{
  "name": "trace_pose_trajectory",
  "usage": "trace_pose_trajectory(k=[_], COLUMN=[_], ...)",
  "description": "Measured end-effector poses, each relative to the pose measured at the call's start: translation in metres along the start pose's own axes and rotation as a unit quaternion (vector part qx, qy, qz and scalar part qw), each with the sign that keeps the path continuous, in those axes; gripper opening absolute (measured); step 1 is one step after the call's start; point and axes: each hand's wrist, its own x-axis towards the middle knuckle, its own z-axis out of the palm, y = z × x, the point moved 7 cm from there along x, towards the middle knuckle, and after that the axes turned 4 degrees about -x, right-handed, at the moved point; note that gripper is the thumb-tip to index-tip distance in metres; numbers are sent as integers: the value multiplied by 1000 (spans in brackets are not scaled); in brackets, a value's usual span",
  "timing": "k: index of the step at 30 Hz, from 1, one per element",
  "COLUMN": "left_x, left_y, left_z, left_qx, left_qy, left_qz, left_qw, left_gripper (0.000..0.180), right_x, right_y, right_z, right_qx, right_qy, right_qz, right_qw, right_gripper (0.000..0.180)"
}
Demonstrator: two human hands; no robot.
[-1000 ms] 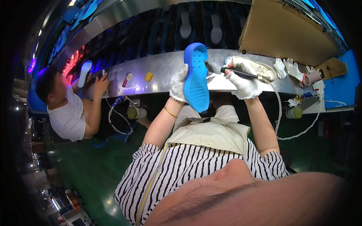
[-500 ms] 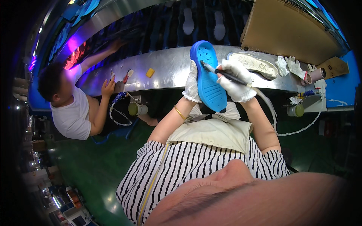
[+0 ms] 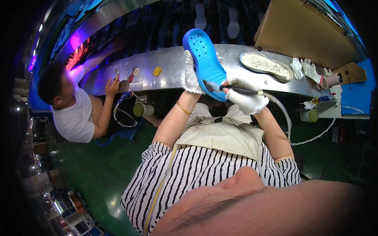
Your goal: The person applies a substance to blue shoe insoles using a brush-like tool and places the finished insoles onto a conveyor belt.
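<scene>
A blue shoe sole point(image 3: 207, 63) with holes in its upper half and ridges lower down is held up over the bench edge, tilted. My gloved left hand point(image 3: 191, 76) grips it along its left side, the fingers partly hidden behind it. In my gloved right hand point(image 3: 245, 95) is a brush point(image 3: 236, 89) with a black handle and a pale hose at its back end. The brush tip rests at the sole's lower left edge. Right of my hands, a white shoe sole point(image 3: 267, 66) lies on the metal bench point(image 3: 157, 82).
Behind the bench a dark conveyor point(image 3: 173, 23) carries shoe-shaped pieces. A cardboard box point(image 3: 307, 33), white gloves point(image 3: 311, 70) and a pink cup point(image 3: 334, 80) stand at right. A co-worker point(image 3: 75, 106) sits at left, near a yellow sponge point(image 3: 157, 71). Green-lidded pots point(image 3: 309, 115) hang below.
The blue sole has moved up and to the left with my left hand. My right hand has brought the brush from the sole's upper part down to its lower left edge.
</scene>
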Motion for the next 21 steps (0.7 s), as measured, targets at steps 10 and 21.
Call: trace_pose_trajectory(k=[10, 21], left_x=[-17, -20], left_y=[-25, -10], left_z=[24, 43], left_qx=[-39, 24], left_qy=[-34, -83], left_qz=[-19, 52], left_qw=[998, 995], left_gripper=[88, 86], right_x=[3, -10], right_y=[-16, -4], right_z=[-37, -9], right_qx=[-67, 35], right_qy=[157, 89], right_qz=[-139, -82], right_qw=[975, 992], right_gripper=[12, 14])
